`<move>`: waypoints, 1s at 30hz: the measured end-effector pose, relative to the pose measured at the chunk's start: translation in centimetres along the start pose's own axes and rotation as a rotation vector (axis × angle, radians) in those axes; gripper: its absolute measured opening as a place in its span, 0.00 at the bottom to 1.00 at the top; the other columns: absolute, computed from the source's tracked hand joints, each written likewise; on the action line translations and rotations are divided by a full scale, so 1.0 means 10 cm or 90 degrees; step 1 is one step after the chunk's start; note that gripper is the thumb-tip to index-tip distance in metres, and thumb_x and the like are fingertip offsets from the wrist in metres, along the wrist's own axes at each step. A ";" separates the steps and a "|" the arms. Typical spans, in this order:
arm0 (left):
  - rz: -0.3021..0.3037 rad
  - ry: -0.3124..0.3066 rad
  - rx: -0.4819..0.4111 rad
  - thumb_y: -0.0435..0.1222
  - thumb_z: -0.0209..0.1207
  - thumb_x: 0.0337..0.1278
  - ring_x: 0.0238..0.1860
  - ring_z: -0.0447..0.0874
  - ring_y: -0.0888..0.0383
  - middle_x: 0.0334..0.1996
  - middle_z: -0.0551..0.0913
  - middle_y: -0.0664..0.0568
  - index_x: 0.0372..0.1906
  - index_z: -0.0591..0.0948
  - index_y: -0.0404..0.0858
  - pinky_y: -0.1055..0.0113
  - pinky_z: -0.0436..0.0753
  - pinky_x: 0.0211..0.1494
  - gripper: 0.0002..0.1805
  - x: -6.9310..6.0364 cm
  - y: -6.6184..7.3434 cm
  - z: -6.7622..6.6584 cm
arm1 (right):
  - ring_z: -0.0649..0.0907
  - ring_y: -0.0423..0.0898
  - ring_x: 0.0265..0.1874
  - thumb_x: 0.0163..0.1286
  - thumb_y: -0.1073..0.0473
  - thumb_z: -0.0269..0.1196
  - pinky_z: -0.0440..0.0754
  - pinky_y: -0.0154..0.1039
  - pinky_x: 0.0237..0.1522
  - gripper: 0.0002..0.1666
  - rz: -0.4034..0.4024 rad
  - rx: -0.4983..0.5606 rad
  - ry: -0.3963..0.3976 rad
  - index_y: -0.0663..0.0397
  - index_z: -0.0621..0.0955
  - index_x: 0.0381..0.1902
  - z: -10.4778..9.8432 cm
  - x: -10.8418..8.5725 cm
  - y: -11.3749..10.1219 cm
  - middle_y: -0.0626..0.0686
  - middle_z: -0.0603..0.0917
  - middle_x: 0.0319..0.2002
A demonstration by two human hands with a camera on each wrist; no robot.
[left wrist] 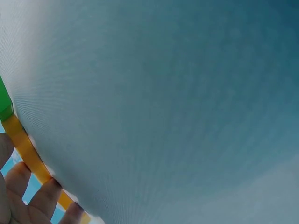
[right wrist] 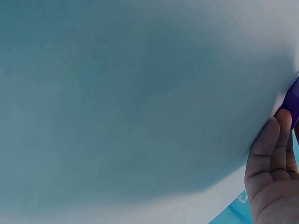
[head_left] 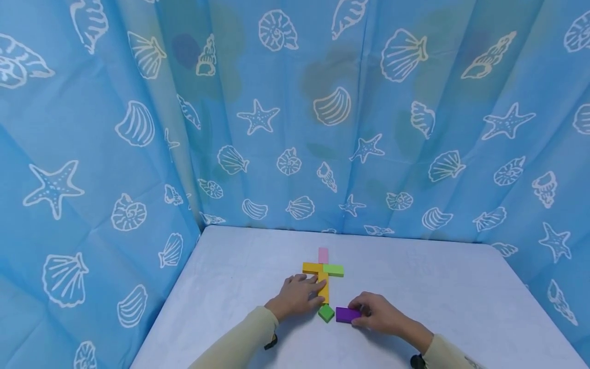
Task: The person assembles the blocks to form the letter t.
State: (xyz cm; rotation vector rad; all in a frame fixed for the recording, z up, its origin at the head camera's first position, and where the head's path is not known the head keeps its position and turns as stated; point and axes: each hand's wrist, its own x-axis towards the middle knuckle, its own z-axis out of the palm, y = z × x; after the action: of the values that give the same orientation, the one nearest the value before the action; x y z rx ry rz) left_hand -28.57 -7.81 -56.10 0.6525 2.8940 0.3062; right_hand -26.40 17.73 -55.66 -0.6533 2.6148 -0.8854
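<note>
A purple block (head_left: pixel 346 315) lies on the white table, and my right hand (head_left: pixel 380 313) pinches its right end between thumb and fingers. In the right wrist view, the fingers curl against the purple block (right wrist: pixel 293 105) at the frame's edge. My left hand (head_left: pixel 298 295) rests against the left side of an upright yellow-orange block (head_left: pixel 323 292), its fingers spread along it. The left wrist view shows the fingertips touching that yellow-orange block (left wrist: pixel 29 151). A green block (head_left: pixel 326 313), turned like a diamond, sits at the near end of it, left of the purple block.
Beyond the hands, an orange block (head_left: pixel 312 268) and a light green block (head_left: pixel 334 270) lie side by side across the far end. A pink block (head_left: pixel 323 255) stands farther out. Blue shell-patterned curtains (head_left: pixel 286 128) rise behind the white table (head_left: pixel 438 277).
</note>
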 end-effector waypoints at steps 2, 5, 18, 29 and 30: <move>0.002 0.005 0.004 0.60 0.51 0.67 0.73 0.63 0.47 0.73 0.67 0.58 0.73 0.64 0.63 0.41 0.64 0.72 0.31 0.00 0.00 -0.01 | 0.78 0.39 0.35 0.60 0.53 0.72 0.78 0.31 0.36 0.17 0.001 0.001 0.000 0.47 0.85 0.47 0.00 0.01 0.00 0.43 0.82 0.37; 0.003 0.008 0.003 0.60 0.51 0.67 0.73 0.63 0.46 0.73 0.68 0.58 0.73 0.65 0.62 0.41 0.64 0.72 0.31 -0.01 0.01 -0.02 | 0.78 0.40 0.35 0.60 0.53 0.72 0.78 0.31 0.36 0.17 0.007 0.005 -0.002 0.47 0.85 0.47 0.00 0.02 0.00 0.43 0.82 0.37; 0.005 0.007 0.002 0.60 0.50 0.67 0.73 0.63 0.47 0.73 0.67 0.58 0.74 0.64 0.63 0.41 0.63 0.73 0.31 0.01 0.00 0.01 | 0.78 0.41 0.35 0.60 0.54 0.72 0.78 0.32 0.37 0.17 0.016 0.005 0.000 0.47 0.85 0.47 0.00 0.01 -0.05 0.44 0.82 0.38; 0.006 0.005 0.005 0.59 0.51 0.68 0.73 0.64 0.46 0.73 0.68 0.58 0.74 0.65 0.62 0.41 0.64 0.72 0.31 0.00 0.01 0.00 | 0.77 0.40 0.34 0.61 0.54 0.72 0.77 0.31 0.36 0.16 0.001 0.010 0.001 0.47 0.85 0.47 0.01 0.00 -0.03 0.44 0.81 0.38; 0.006 0.005 0.006 0.59 0.51 0.67 0.72 0.64 0.46 0.73 0.68 0.58 0.73 0.65 0.62 0.41 0.64 0.72 0.31 0.00 0.01 0.00 | 0.77 0.40 0.34 0.61 0.53 0.72 0.77 0.31 0.36 0.17 0.002 0.011 0.000 0.47 0.85 0.48 0.01 0.00 -0.04 0.44 0.81 0.38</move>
State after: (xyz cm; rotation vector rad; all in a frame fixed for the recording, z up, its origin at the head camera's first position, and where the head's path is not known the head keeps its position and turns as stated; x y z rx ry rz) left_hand -28.54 -7.71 -56.07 0.6675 2.9018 0.2976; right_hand -26.26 17.43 -55.51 -0.6444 2.6052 -0.9061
